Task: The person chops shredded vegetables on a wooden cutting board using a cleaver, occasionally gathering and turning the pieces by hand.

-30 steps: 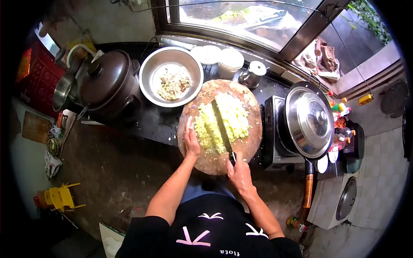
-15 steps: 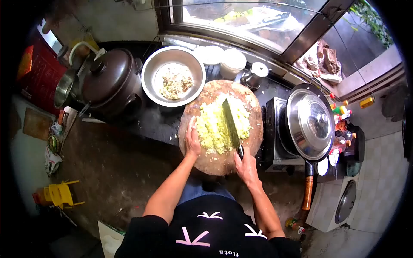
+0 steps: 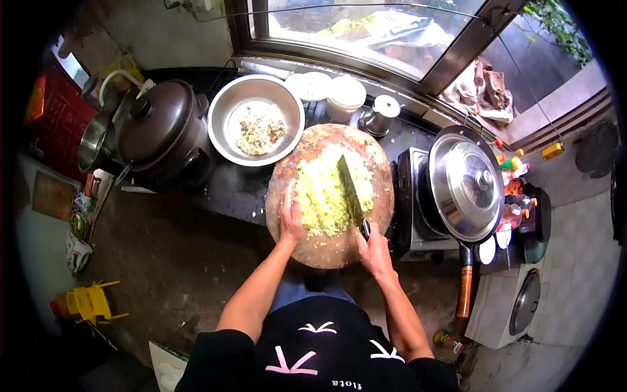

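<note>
A round wooden chopping board (image 3: 330, 255) lies in front of me, with a heap of finely chopped pale green vegetable (image 3: 320, 196) on it. My right hand (image 3: 376, 253) is wrapped round the black handle of a kitchen knife (image 3: 351, 193). The blade stands in the right part of the heap, pointing away from me, with green bits stuck to it. At the heap's left edge, my left hand (image 3: 291, 214) rests with fingers stretched out against the chopped pieces and holds nothing.
Beyond the board at left stands a metal bowl (image 3: 222, 134) with a chopped mixture, beside a dark lidded pot (image 3: 155, 124). To the right, a lidded wok (image 3: 462, 186) sits on a gas stove (image 3: 408, 196). A white tub (image 3: 346, 95) and a small metal-and-white container (image 3: 380, 114) line the back.
My left hand has moved slightly in against the left side of the heap, its fingers a little more bent. The knife stays in nearly the same spot. The whole view has shifted slightly.
</note>
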`<move>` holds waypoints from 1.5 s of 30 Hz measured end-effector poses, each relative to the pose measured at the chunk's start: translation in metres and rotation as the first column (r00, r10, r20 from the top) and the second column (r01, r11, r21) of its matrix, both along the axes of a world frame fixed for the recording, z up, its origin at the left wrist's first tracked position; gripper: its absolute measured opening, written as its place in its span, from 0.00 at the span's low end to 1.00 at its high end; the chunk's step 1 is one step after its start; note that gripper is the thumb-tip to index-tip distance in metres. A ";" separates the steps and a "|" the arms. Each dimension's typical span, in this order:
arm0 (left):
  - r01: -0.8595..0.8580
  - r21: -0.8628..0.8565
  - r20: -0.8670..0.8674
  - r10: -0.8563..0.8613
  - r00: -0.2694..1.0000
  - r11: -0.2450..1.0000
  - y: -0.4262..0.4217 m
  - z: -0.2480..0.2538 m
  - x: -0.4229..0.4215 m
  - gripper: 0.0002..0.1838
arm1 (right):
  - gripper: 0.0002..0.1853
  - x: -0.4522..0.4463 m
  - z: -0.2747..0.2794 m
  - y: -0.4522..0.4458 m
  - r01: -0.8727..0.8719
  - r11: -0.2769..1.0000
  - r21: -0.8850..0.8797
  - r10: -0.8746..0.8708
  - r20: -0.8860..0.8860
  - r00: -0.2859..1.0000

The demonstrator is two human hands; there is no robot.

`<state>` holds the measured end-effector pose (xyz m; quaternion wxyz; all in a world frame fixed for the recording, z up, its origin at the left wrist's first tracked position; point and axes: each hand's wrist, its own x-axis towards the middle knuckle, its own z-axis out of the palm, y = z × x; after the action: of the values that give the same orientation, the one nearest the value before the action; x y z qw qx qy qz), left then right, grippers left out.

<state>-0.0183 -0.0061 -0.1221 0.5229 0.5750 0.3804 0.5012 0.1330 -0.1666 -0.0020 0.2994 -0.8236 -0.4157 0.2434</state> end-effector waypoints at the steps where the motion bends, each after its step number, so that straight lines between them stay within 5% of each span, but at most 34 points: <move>1: 0.002 0.001 -0.004 -0.002 1.000 1.000 -0.001 0.002 -0.002 0.31 | 0.13 -0.006 0.011 -0.003 0.005 1.000 0.009 -0.004 -0.003 1.000; 4: 0.014 0.013 -0.020 -0.014 1.000 1.000 -0.002 0.007 -0.003 0.31 | 0.13 -0.024 0.005 -0.002 0.074 0.989 0.129 -0.069 -0.045 0.997; 6: 0.024 0.028 -0.044 -0.023 0.999 0.999 -0.002 0.009 -0.005 0.31 | 0.13 -0.018 -0.018 0.004 -0.058 0.998 -0.023 0.059 0.018 0.998; 11: 0.054 -0.017 0.011 -0.054 0.998 0.998 -0.004 0.010 -0.008 0.32 | 0.15 -0.028 0.006 -0.001 -0.003 0.994 0.109 0.005 -0.017 1.000; 14: 0.000 0.016 -0.011 0.000 1.000 1.000 0.001 0.000 -0.005 0.29 | 0.14 -0.015 -0.020 0.007 -0.028 0.982 -0.187 0.042 0.072 0.996; 16: -0.002 -0.001 -0.034 0.002 0.999 1.000 0.007 0.009 -0.009 0.29 | 0.14 -0.012 -0.008 0.005 -0.064 0.993 -0.102 0.076 0.117 0.990; 18: 0.203 -0.263 0.329 -0.110 0.938 0.943 0.019 -0.003 -0.019 0.38 | 0.14 -0.014 0.003 -0.004 -0.106 0.984 -0.141 0.132 0.193 0.972; 21: 0.088 -0.338 0.471 0.087 0.878 0.937 0.022 0.019 -0.035 0.46 | 0.17 -0.015 0.003 -0.029 -0.306 0.952 0.033 0.277 0.342 0.898; 24: 0.007 -0.337 0.492 0.170 0.854 0.941 0.007 0.029 -0.061 0.43 | 0.22 -0.021 0.001 -0.048 -0.455 0.890 -0.044 0.439 0.356 0.825; 28: -0.192 -0.298 0.210 0.260 0.942 0.935 -0.040 0.023 -0.097 0.32 | 0.25 -0.027 -0.027 -0.069 -0.579 0.796 -0.177 0.585 0.471 0.660; 32: -0.327 -0.333 0.062 0.367 0.928 0.884 -0.075 -0.001 -0.117 0.32 | 0.08 -0.020 -0.040 -0.074 -0.609 0.770 -0.188 0.569 0.634 0.524; 42: -0.301 -0.258 0.086 0.333 0.939 0.918 -0.068 0.009 -0.099 0.28 | 0.13 0.005 -0.052 -0.007 -0.357 0.925 -0.130 0.360 0.603 0.712; 45: -0.268 -0.262 0.126 0.308 0.943 0.927 -0.063 0.014 -0.092 0.27 | 0.16 0.012 -0.035 0.006 -0.287 0.955 -0.075 0.292 0.403 0.867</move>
<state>-0.1098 -0.0693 -0.1084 0.5389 0.4015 0.4743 0.5687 0.1445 -0.1603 -0.0366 0.1605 -0.7863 -0.5864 0.1101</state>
